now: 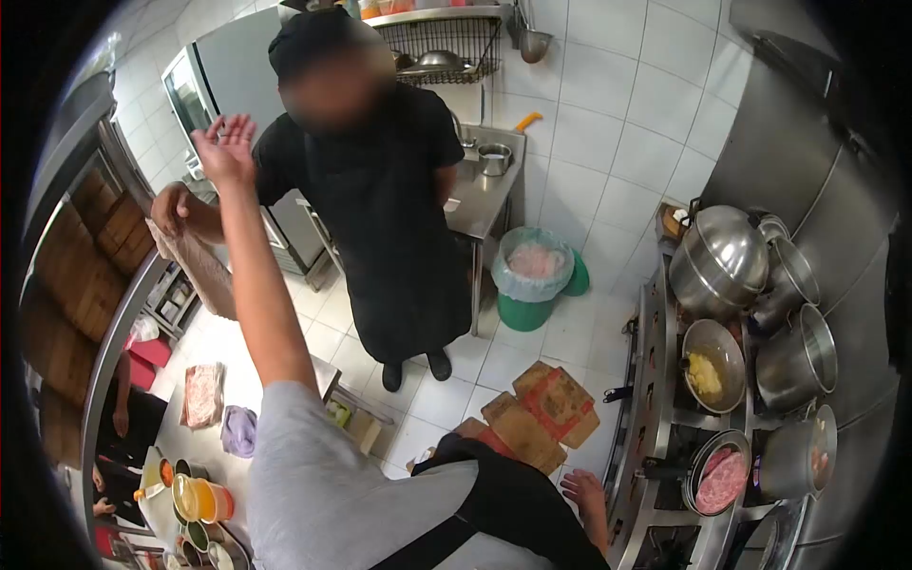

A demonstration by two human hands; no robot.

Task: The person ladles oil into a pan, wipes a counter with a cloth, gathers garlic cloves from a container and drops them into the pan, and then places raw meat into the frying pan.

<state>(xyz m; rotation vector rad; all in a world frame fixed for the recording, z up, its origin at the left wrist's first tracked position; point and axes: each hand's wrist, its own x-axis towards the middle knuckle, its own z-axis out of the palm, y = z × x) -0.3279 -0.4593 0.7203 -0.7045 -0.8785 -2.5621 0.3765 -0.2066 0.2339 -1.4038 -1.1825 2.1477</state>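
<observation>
My left hand (225,152) is raised at the upper left, fingers apart and nothing in it. Just below it, a co-worker's hand (171,207) holds or touches a pale, cloth-like piece (195,268), partly hidden behind my forearm. My right hand (582,489) hangs low beside the stove with its fingers loosely stretched and no object visible in it. Nearest to it on the stove is a frying pan (691,494) with pink meat (722,480). Behind that stands a wok (727,347) with yellow food (704,375).
A co-worker in black (389,199) stands ahead, by the sink counter (475,214). Flattened cardboard (527,427) lies on the floor. A green bin (525,313) stands behind. Several steel pots (796,356) line the stove. Sauce containers (201,499) and a purple cloth (239,432) rest on the left counter.
</observation>
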